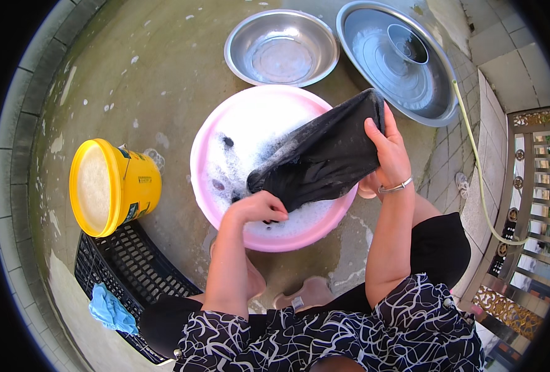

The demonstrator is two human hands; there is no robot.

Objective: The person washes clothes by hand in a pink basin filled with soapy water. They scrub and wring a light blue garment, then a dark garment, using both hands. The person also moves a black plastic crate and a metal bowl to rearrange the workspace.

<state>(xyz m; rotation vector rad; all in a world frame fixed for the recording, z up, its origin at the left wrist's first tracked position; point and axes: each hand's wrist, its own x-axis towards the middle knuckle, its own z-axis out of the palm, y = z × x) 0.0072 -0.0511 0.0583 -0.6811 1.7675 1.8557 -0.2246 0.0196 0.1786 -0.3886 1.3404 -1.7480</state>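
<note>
A pink plastic basin (200,186) full of white suds stands on the wet floor before me. Stretched above its right half is a wet black cloth garment (326,153), with foam streaked along its upper fold. My right hand (389,151), a bracelet at its wrist, grips the garment's right end, thumb on the near face. My left hand (261,207) is curled at the garment's lower left end, over the suds, its fingers closed on the fabric. Dark bits of submerged cloth show through the foam at the basin's left.
Beyond the basin sit a steel bowl (282,49) and a large metal basin (372,69) holding a smaller bowl (407,44). Left are a yellow bucket (140,181) with foamy liquid and a black plastic crate (135,260) bearing a blue cloth (111,309). A hose (475,153) hangs at right.
</note>
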